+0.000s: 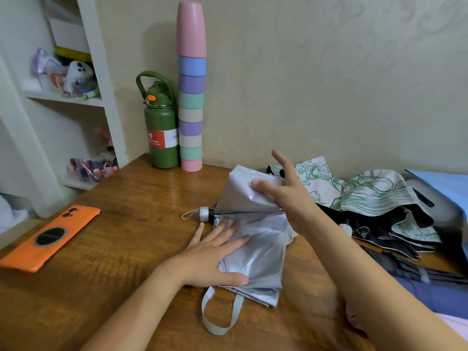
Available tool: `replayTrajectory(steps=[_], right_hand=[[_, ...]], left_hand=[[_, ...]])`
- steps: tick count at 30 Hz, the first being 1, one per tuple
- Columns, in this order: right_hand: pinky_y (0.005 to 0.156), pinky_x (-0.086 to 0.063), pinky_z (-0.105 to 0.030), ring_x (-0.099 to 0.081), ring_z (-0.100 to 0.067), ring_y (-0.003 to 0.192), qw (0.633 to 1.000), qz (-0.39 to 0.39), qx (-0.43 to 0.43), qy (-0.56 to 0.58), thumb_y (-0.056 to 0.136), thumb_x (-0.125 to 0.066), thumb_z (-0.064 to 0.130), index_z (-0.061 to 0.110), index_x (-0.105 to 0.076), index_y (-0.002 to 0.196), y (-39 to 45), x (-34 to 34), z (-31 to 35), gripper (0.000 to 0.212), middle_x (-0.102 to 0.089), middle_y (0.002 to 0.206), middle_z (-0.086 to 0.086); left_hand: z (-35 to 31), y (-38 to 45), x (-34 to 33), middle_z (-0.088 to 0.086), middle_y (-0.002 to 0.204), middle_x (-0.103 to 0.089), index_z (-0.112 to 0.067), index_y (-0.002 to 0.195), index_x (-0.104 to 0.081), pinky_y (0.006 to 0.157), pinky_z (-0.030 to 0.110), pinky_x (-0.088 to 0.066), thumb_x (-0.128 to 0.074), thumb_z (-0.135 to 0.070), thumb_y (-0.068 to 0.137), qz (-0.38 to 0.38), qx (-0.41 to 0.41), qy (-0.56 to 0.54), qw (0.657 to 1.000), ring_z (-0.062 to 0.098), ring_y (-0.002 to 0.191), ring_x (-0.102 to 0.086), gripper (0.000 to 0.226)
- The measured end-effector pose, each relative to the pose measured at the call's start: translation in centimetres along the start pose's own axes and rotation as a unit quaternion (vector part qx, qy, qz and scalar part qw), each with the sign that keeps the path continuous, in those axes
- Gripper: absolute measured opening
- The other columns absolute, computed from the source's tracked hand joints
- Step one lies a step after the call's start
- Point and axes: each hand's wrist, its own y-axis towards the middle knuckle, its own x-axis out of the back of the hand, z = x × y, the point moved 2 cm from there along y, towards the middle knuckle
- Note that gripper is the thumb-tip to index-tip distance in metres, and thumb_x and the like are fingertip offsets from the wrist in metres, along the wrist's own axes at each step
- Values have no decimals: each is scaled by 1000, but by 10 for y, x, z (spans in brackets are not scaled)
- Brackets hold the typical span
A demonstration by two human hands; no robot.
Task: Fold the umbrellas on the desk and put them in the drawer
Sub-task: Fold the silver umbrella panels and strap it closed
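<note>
A silver folding umbrella [260, 252] lies collapsed on the wooden desk [106, 249], its white handle cap [204, 213] and wrist cord pointing left and a grey strap loop [217, 317] trailing toward me. My left hand [215, 257] lies flat, fingers spread, pressing the lower canopy folds onto the desk. My right hand [283, 188] pinches an upper canopy panel between thumb and fingers and lifts it, index finger raised. A second umbrella [374, 198], white with green line drawings and a black lining, lies loosely spread at the right. No drawer is in view.
An orange phone [50, 234] lies at the desk's left. A green bottle [162, 127] and a tall stack of pastel cups [191, 110] stand against the wall. White shelves [68, 97] hold small items at left. Dark and blue fabric [430, 282] lies at the right edge.
</note>
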Motion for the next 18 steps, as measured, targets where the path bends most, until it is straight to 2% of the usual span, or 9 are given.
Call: replayTrajectory(steps=[2,4,7,8,10,11,13,15,18], right_hand=[[109,-49,-45,-57,-14,129,998,-13,43,-50,69,-86,40,48,-57,134,-18,0,2,72,-60,138,9],[100,-54,-38,-64,-7,112,991,-30,61,-115,72,-83,38,33,-63,128,-39,2,0,59,-67,122,12],[80,-45,-10,-62,6,96,964,-59,106,-237,81,-84,26,31,-65,113,-69,7,-11,37,-69,104,20],[73,-41,-8,-61,5,91,955,-75,124,-260,82,-83,21,31,-66,105,-77,8,-16,30,-69,98,20],[70,-40,-11,-60,-1,83,942,-113,154,-276,80,-81,9,31,-66,90,-90,10,-27,29,-66,88,18],[71,-40,-13,-60,-3,82,935,-132,169,-281,78,-81,5,31,-65,85,-94,11,-32,32,-63,87,16],[74,-42,-15,-59,-5,84,929,-155,191,-277,76,-78,-2,30,-64,81,-99,12,-37,35,-59,87,14],[74,-42,-15,-59,-6,83,928,-165,206,-263,76,-75,-6,27,-63,83,-101,12,-35,36,-60,86,13],[72,-44,-13,-60,-6,84,941,-158,198,-222,79,-75,-5,27,-61,96,-102,11,-33,38,-64,89,13]], left_hand=[[1,0,0,-24,162,30,-59,155,7,122,50,22,-43,-88,83,-14,-2,-4,1000,-3,143,40,92],[1,-1,1,-25,165,23,-57,157,-1,122,47,22,-49,-86,82,-35,-8,-22,999,-3,146,34,93],[2,-2,4,-28,165,-10,-55,152,-21,125,45,15,-57,-83,80,-76,-7,-78,994,-5,153,7,85],[1,-3,5,-30,161,-22,-54,148,-28,126,44,11,-58,-81,81,-92,-4,-102,991,-6,151,-5,78],[1,-2,8,-31,148,-41,-48,141,-42,128,41,-3,-54,-76,88,-137,5,-148,979,-11,140,-26,61],[1,-1,10,-30,140,-51,-44,135,-51,126,40,-16,-51,-71,91,-170,9,-173,970,-11,132,-37,52],[-2,1,17,-23,113,-66,-35,112,-66,105,40,-45,-56,-57,92,-262,4,-222,939,-5,108,-57,31],[-1,-2,24,-16,94,-62,-29,92,-61,84,40,-51,-67,-41,88,-361,-1,-218,907,6,92,-61,14],[-2,-5,27,-14,97,-53,-28,91,-55,85,42,-47,-74,-36,82,-418,-15,-177,891,12,97,-54,23]])
